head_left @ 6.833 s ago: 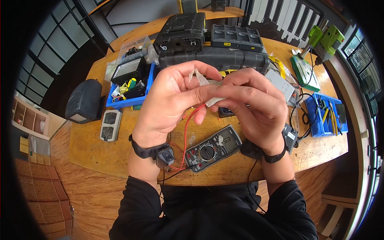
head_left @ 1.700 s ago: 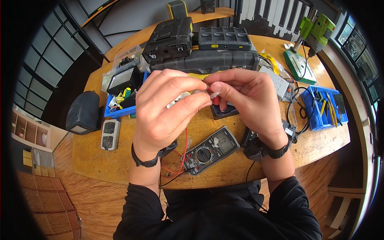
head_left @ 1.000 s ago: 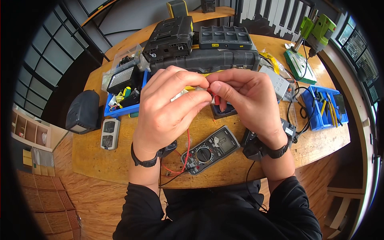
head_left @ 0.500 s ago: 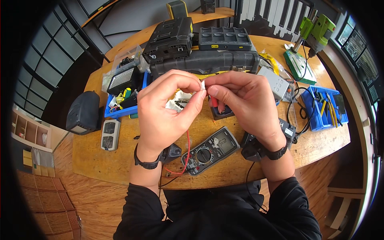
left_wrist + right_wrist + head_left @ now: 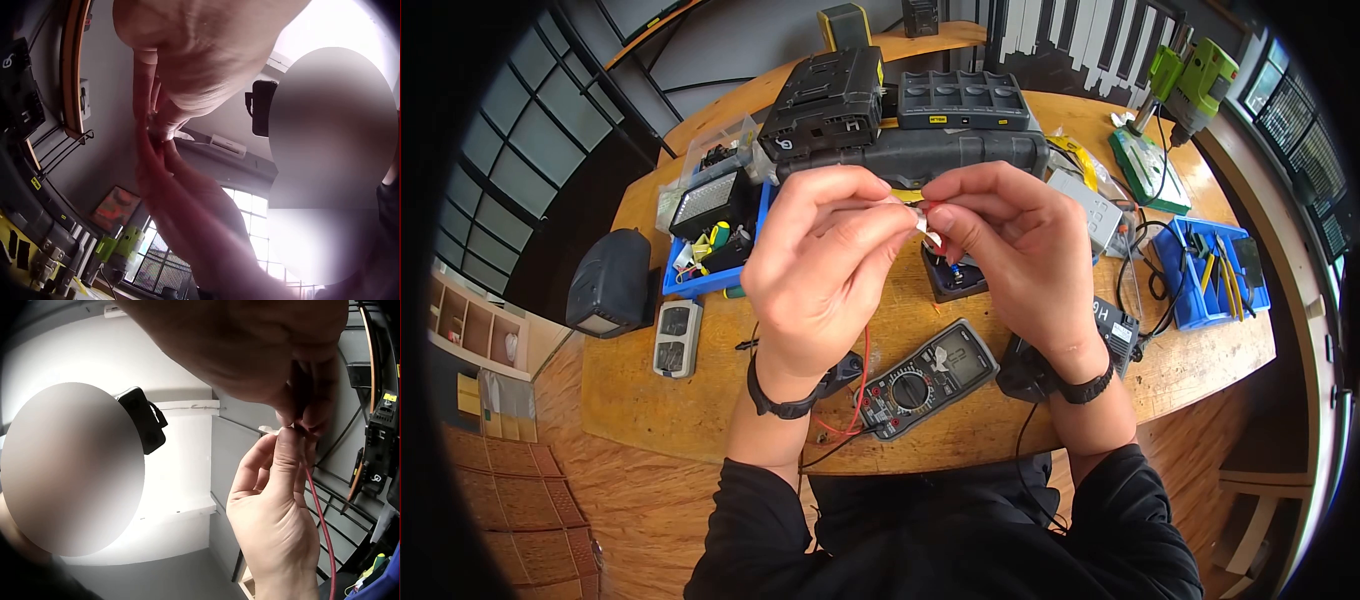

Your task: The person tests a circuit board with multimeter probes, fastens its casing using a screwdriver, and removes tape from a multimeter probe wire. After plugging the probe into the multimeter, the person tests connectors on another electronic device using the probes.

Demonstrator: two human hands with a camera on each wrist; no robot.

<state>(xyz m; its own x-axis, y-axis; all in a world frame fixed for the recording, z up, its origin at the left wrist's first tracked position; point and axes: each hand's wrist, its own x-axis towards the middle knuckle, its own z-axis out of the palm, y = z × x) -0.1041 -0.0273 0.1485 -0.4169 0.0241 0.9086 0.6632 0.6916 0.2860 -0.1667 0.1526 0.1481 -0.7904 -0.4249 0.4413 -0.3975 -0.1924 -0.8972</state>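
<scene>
Both hands meet above the bench, fingertips nearly together. The left hand (image 5: 825, 270) pinches a small whitish strip, like tape (image 5: 931, 233), at the end of a red test lead (image 5: 322, 531). From there the lead hangs past the left palm down to the multimeter. Opposite it, the right hand (image 5: 1020, 255) pinches the lead's red end between thumb and fingers; most of that end is hidden. Below the hands lies the grey multimeter (image 5: 912, 390), its dial up, a scrap of whitish material near its display. A dark open box (image 5: 951, 287) sits behind it.
Black cases (image 5: 820, 105) and a slotted black tray (image 5: 962, 100) stand at the back. Blue bins hold tools at left (image 5: 708, 281) and right (image 5: 1195, 318). A green drill (image 5: 1205, 90) stands far right. A black device (image 5: 1027, 375) lies near the right wrist.
Over the last seconds the hands stay together above the bench while the fingers shift around the strip and red lead. Half a second ago the strip stood upright; now it slants down toward the right.
</scene>
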